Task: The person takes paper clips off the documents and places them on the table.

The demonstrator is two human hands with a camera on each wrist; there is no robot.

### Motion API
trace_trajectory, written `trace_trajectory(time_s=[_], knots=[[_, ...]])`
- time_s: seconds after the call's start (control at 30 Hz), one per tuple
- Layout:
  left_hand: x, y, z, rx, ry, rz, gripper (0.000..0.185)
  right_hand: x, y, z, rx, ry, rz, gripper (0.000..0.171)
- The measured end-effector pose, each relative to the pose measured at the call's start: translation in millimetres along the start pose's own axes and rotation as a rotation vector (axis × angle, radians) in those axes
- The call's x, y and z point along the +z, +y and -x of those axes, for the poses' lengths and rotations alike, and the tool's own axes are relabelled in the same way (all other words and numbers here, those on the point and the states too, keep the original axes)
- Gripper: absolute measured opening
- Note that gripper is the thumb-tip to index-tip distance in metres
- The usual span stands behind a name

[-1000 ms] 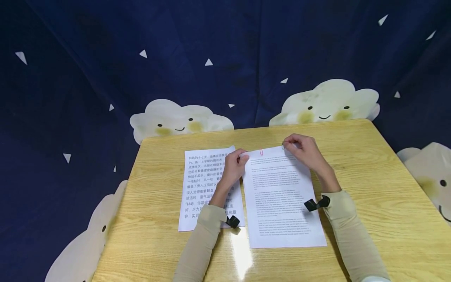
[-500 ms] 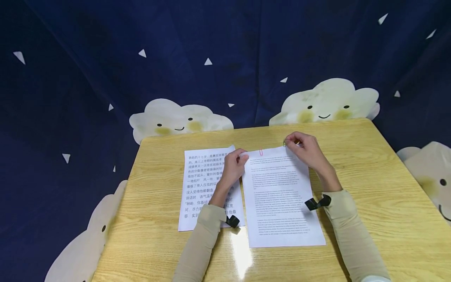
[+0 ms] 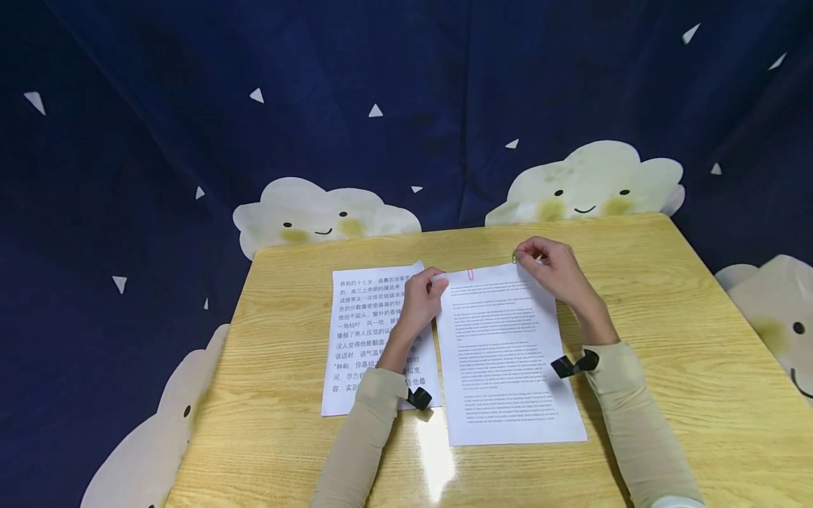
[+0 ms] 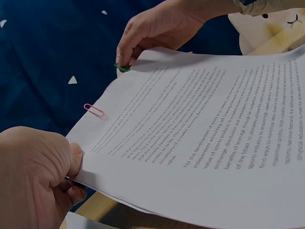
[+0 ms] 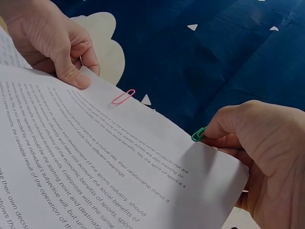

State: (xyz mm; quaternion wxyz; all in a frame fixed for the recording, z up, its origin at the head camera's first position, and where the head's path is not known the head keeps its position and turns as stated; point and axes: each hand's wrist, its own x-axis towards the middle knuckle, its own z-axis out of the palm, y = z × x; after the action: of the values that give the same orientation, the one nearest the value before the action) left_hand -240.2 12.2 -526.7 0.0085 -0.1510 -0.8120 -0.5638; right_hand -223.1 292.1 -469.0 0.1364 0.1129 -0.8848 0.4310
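Our left hand [image 3: 422,300] pinches the English pages [image 3: 502,339] by their top-left corner; our right hand [image 3: 551,271] pinches the green paper clip [image 5: 198,134] at their top edge, near the pink paper clip [image 5: 123,97]. We seem to be fitting or removing the green one; the next move needs a straight slide.

The paper [image 3: 511,346] is smooth and matt. The pink clip [image 5: 124,97] and green clip [image 5: 198,134] look like smooth, plastic-coated wire, faintly shiny. The table [image 3: 273,451] shows wood grain under a glossy finish that throws back glare. The backdrop [image 3: 317,56] looks like softly creased cloth; the sleeves [image 3: 363,437] are matt cloth.
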Motion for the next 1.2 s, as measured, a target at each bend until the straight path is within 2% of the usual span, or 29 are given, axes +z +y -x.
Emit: trace_trajectory(time_s=[1.2], knots=[[0.6, -0.7, -0.7, -0.014, 0.002, 0.000, 0.017, -13, 3, 1, -0.011, -0.014, 0.029, 0.017]])
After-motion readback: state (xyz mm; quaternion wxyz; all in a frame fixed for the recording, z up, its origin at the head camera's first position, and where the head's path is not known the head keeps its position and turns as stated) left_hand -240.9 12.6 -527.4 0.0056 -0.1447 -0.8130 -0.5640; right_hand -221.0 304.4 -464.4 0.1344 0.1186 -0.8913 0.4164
